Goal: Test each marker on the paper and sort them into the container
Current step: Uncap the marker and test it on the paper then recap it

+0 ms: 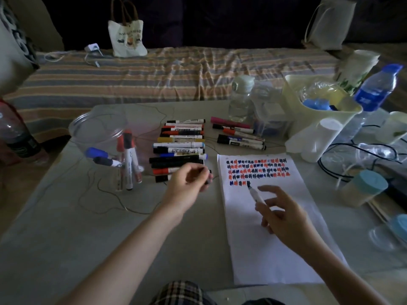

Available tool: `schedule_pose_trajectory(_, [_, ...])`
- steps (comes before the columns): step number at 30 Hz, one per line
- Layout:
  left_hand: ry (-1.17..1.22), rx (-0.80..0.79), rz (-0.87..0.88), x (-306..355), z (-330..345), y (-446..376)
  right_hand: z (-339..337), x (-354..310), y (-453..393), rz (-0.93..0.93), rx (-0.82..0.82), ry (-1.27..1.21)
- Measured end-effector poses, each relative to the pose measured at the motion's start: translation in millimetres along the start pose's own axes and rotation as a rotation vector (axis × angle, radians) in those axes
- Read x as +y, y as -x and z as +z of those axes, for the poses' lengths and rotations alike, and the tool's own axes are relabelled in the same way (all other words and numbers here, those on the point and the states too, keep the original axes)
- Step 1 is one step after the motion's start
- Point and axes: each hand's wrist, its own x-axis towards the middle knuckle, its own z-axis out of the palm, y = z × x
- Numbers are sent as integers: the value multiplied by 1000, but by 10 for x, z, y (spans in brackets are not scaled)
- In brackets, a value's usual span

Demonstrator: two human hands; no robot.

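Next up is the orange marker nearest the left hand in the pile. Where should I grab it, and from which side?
Take the orange marker by its orange end, coming from above and the left. It lies flat between two black markers, and the left hand covers its right part, so only the top and left end are free.

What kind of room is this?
Probably a home living room or bedroom: a striped cover spreads over a sofa or bed, a tote bag sits on it, water bottles crowd the table.
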Motion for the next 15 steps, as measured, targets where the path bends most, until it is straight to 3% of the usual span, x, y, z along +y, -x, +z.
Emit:
schedule_pose_trajectory(4, [-510,-116,301,-292,190,-78,26,-65,-126,-61,45,-64])
schedule_pose_trajectory(7, [-694,-106,400,-399,249,-148,-34,-136,-218,-75,83,-163])
schedule_pose_trajectory(11, [-763,-64,448,-526,262,-183,-189,-207,-363,220,58,-933])
schedule_pose_trajectory(13, [-778,-55,460,-554,254,-200,-221,-169,-422,228,41,-938])
schedule_pose_trajectory(15, [-769,-57,468,-569,249,-224,-184,-141,-468,195,40,-770])
